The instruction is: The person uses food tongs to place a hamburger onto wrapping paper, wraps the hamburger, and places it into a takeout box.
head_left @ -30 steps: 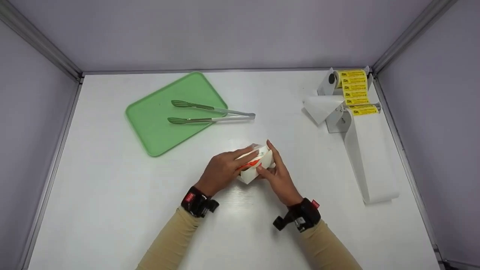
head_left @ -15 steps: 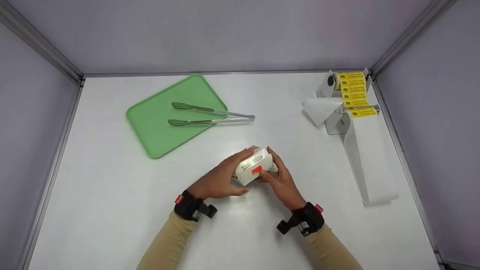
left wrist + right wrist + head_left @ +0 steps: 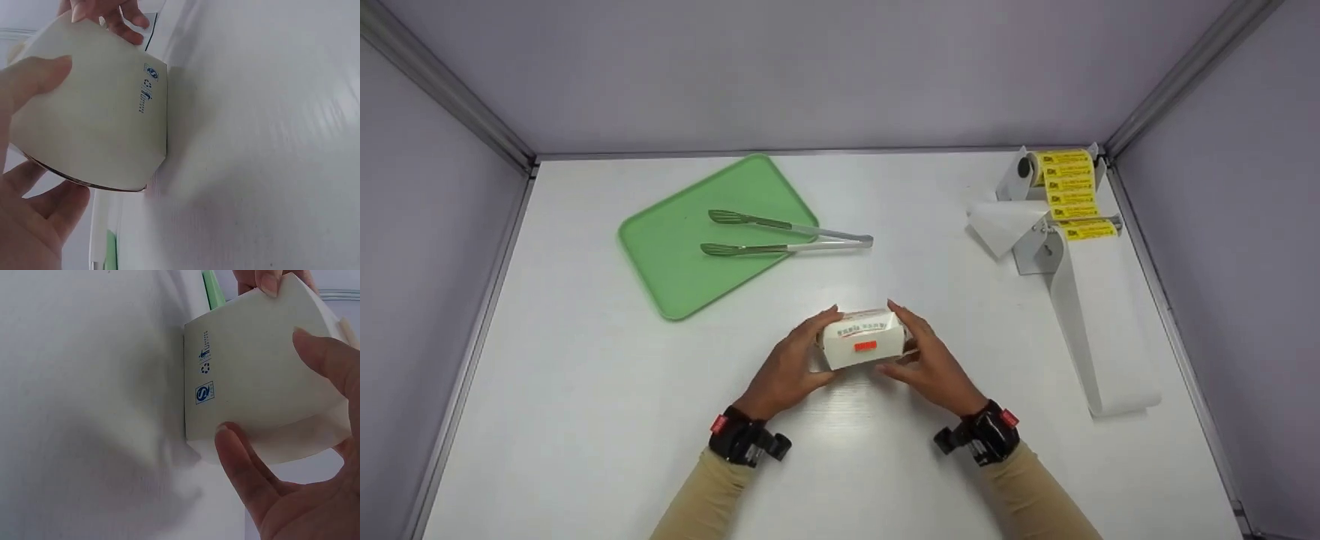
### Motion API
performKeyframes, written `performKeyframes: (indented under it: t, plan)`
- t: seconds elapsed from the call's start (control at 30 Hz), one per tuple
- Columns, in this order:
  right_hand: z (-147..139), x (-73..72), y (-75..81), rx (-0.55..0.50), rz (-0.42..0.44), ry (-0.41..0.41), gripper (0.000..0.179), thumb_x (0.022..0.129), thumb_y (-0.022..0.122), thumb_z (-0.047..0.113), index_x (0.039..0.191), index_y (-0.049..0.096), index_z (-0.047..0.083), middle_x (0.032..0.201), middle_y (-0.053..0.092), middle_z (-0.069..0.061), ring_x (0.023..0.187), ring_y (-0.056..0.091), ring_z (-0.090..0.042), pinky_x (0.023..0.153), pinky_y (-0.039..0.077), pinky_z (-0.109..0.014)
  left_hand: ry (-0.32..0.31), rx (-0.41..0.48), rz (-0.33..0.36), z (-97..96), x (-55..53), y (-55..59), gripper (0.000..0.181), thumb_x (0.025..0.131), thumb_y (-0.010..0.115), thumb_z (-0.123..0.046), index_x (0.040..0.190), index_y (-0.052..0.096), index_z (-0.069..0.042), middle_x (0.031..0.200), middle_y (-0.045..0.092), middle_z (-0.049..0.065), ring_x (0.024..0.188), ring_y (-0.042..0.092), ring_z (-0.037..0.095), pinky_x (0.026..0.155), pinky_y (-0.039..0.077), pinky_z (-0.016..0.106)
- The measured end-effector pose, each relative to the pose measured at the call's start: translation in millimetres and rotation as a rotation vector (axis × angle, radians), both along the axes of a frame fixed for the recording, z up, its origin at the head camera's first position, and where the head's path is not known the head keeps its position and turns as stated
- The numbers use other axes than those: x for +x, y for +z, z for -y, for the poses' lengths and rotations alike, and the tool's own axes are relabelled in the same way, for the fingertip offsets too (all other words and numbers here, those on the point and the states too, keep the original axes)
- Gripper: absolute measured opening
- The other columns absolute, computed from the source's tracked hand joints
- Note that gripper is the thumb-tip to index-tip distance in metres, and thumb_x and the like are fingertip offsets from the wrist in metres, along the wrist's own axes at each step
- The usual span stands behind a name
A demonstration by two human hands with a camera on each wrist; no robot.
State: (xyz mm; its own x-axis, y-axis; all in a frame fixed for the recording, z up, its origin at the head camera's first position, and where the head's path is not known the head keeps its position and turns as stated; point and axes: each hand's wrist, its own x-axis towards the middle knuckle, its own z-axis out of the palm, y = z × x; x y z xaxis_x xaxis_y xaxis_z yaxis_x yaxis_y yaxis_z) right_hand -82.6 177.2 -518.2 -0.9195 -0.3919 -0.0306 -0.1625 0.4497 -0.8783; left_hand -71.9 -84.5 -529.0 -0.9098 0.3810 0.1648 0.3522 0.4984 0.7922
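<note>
Between my two hands is a small white paper food box (image 3: 840, 356) with printed lettering on top and an orange-red label (image 3: 865, 346) where the lid meets the near side. My left hand (image 3: 787, 375) grips its left end, the thumb in front and the fingers behind. At the opposite end my right hand (image 3: 937, 371) grips it too. The wrist views show blue printed symbols on a plain face of the box (image 3: 101, 124), low against the white table; whether it rests there fully I cannot tell.
Metal tongs (image 3: 832, 245) lie partly on a green tray (image 3: 675, 281) at the back left. A metal label dispenser (image 3: 1039, 251) with a yellow label roll (image 3: 1069, 184) stands back right, its white backing strip (image 3: 1114, 330) trailing forward. Grey panels (image 3: 810, 82) enclose the table.
My left hand has slid off the top of the box to its left end. The box has turned straighter, its orange-red label uncovered. My right hand has moved a little right and nearer.
</note>
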Motion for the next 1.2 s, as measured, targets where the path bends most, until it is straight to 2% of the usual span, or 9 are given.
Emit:
performKeyframes:
  t: [0.1, 0.23, 0.37, 0.5, 0.7, 0.8, 1.0, 1.1, 1.2]
  plan:
    - [-0.6, -1.3, -1.5, -0.025, 0.019, 0.023, 0.082, 0.088, 0.079, 0.015, 0.156, 0.035, 0.022, 0.143, 0.054, -0.010, 0.103, 0.064, -0.020, 0.086, 0.058, -0.034, 0.029, -0.046, -0.021, 0.2, 2.5, 0.9, 0.091, 0.078, 0.086, -0.007, 0.155, 0.040, -0.020, 0.159, 0.045, 0.002, 0.134, 0.057, 0.019, 0.105, 0.053, 0.036]
    - [-0.5, 0.1, -1.1, -0.058, 0.058, 0.013, 0.076, 0.088, 0.079, 0.017, 0.152, 0.040, 0.024, 0.141, 0.056, -0.008, 0.111, 0.065, -0.020, 0.089, 0.058, -0.034, 0.073, -0.109, -0.047, -0.3, 5.9, 3.0, 0.088, 0.081, 0.085, -0.010, 0.156, 0.040, -0.023, 0.155, 0.049, 0.008, 0.125, 0.064, 0.020, 0.095, 0.058, 0.032]
    - [-0.6, 4.8, 0.7, -0.096, 0.111, 0.014, 0.080, 0.089, 0.078, 0.024, 0.156, 0.034, 0.024, 0.151, 0.048, -0.011, 0.116, 0.066, -0.025, 0.095, 0.057, -0.038, 0.096, -0.124, 0.006, -1.8, 11.3, 3.8, 0.086, 0.086, 0.081, -0.010, 0.158, 0.037, -0.027, 0.155, 0.048, 0.013, 0.130, 0.061, 0.026, 0.100, 0.056, 0.035]
    - [0.3, 8.0, 2.8, -0.120, 0.141, 0.017, 0.083, 0.090, 0.078, 0.027, 0.157, 0.029, 0.023, 0.154, 0.043, -0.011, 0.128, 0.059, -0.026, 0.102, 0.054, -0.039, 0.095, -0.127, 0.038, -4.7, 16.8, 3.0, 0.089, 0.087, 0.079, -0.010, 0.159, 0.032, -0.029, 0.157, 0.044, 0.017, 0.141, 0.049, 0.031, 0.110, 0.049, 0.042]
    - [-1.9, 10.5, 3.0, -0.043, 0.055, -0.004, 0.078, 0.087, 0.081, 0.015, 0.151, 0.035, 0.016, 0.150, 0.049, -0.011, 0.130, 0.056, -0.024, 0.097, 0.056, -0.033, 0.087, -0.143, 0.021, -9.1, 21.5, 1.0, 0.089, 0.086, 0.079, -0.008, 0.159, 0.033, -0.028, 0.159, 0.039, 0.022, 0.142, 0.048, 0.033, 0.110, 0.049, 0.042]
    - [-2.0, 11.7, 2.9, -0.014, 0.016, -0.019, 0.079, 0.084, 0.082, 0.012, 0.149, 0.038, 0.015, 0.149, 0.052, -0.009, 0.128, 0.058, -0.023, 0.096, 0.057, -0.036, 0.064, -0.129, 0.020, -9.4, 20.8, 2.9, 0.089, 0.086, 0.079, -0.007, 0.159, 0.033, -0.029, 0.161, 0.034, 0.023, 0.144, 0.045, 0.034, 0.111, 0.048, 0.042]
    - [-0.9, 14.6, -1.8, 0.078, -0.101, 0.007, 0.101, 0.078, 0.084, 0.001, 0.160, 0.028, 0.015, 0.157, 0.042, -0.012, 0.141, 0.047, -0.029, 0.108, 0.051, -0.043, -0.017, -0.064, 0.020, -7.6, 18.1, 5.9, 0.082, 0.084, 0.084, -0.026, 0.154, 0.043, -0.031, 0.170, 0.016, 0.015, 0.148, 0.039, 0.034, 0.113, 0.047, 0.042]
    - [-1.5, 15.7, -4.4, 0.128, -0.160, 0.032, 0.109, 0.076, 0.085, -0.001, 0.163, 0.022, 0.015, 0.160, 0.037, -0.014, 0.148, 0.039, -0.031, 0.115, 0.043, -0.042, -0.017, -0.039, 0.007, -7.1, 18.0, 4.8, 0.072, 0.084, 0.083, -0.030, 0.148, 0.049, -0.030, 0.170, 0.016, 0.012, 0.146, 0.043, 0.032, 0.112, 0.048, 0.041]
    - [-2.6, 16.7, -5.6, 0.176, -0.197, 0.052, 0.110, 0.075, 0.087, 0.001, 0.162, 0.022, 0.016, 0.161, 0.034, -0.017, 0.149, 0.037, -0.034, 0.116, 0.042, -0.043, -0.007, -0.027, 0.006, -6.6, 19.7, 1.5, 0.067, 0.085, 0.082, -0.030, 0.144, 0.053, -0.029, 0.169, 0.018, 0.012, 0.144, 0.045, 0.033, 0.110, 0.049, 0.040]
